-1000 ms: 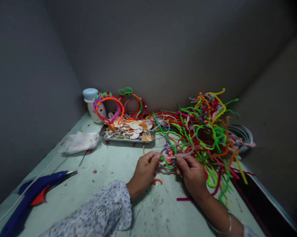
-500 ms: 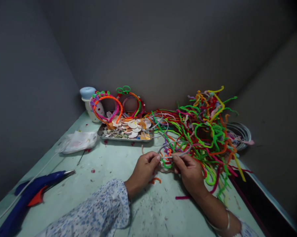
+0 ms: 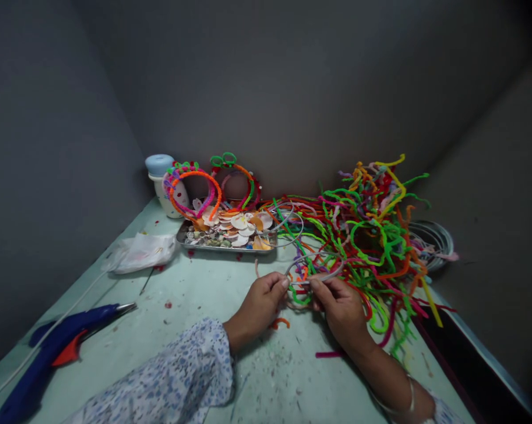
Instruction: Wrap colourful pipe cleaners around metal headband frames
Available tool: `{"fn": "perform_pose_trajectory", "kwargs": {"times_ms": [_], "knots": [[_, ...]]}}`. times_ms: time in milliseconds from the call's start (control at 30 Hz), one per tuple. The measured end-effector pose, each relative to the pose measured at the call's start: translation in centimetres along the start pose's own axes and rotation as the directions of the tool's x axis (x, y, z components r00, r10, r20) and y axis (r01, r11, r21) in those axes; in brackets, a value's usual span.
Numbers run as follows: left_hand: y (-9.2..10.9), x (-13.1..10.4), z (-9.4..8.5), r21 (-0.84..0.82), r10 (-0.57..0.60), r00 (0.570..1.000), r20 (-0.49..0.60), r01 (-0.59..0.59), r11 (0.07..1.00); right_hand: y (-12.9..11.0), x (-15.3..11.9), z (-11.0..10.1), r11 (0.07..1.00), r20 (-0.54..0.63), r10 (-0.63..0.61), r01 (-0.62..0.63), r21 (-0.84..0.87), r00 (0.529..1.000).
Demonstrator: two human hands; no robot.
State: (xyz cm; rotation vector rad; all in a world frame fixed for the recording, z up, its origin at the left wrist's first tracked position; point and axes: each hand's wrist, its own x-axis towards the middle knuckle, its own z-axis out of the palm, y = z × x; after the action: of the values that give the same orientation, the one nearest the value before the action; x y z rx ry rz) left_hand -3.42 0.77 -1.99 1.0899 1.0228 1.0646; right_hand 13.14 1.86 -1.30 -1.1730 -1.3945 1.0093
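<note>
My left hand (image 3: pixel 262 303) pinches one side of a thin grey wire loop (image 3: pixel 313 254) between thumb and fingers. On the other side of the same loop, my right hand (image 3: pixel 342 309) is closed, its thumb on top. The loop rises above both hands, and a short pale stretch of it spans the gap between them. Green and orange fuzzy pieces (image 3: pixel 300 294) lie on the table just below that gap. A small orange curl (image 3: pixel 282 323) rests by my left hand. To the right spreads a tangled pile of coloured pipe cleaners (image 3: pixel 372 235).
A metal tray (image 3: pixel 230 250) of shells stands at the back, with fuzzy headbands (image 3: pixel 195 174) behind it and a blue-lidded jar (image 3: pixel 168 194) beside. A plastic bag (image 3: pixel 142 253) and blue glue gun (image 3: pixel 62 341) lie left. Coiled wire (image 3: pixel 442 247) sits at the right edge.
The whole view has shifted very slightly. Both hands keep their hold on the wire loop, with no clear movement.
</note>
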Motion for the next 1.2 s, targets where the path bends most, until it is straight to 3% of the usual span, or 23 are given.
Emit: {"fn": "perform_pose_trajectory", "kwargs": {"times_ms": [300, 433, 667, 1200], "knots": [[1.0, -0.6, 0.2, -0.006, 0.059, 0.998, 0.000, -0.059, 0.998, 0.1, 0.1, -0.1, 1.000, -0.059, 0.008, -0.007, 0.013, 0.998], [0.8, -0.9, 0.2, 0.185, 0.169, 0.984, -0.057, -0.156, 0.970, 0.4, 0.1, -0.3, 0.999, -0.083, 0.026, -0.023, 0.028, 0.996], [0.6, -0.9, 0.1, 0.487, 0.399, 0.908, -0.132, -0.291, 0.824, -0.4, -0.1, 0.0, 0.999, -0.046, -0.006, 0.005, -0.038, 0.999], [0.7, -1.1, 0.1, 0.445, 0.389, 0.906, -0.166, -0.283, 0.850, -0.1, 0.1, -0.1, 1.000, -0.050, 0.019, -0.020, -0.019, 0.999]]}}
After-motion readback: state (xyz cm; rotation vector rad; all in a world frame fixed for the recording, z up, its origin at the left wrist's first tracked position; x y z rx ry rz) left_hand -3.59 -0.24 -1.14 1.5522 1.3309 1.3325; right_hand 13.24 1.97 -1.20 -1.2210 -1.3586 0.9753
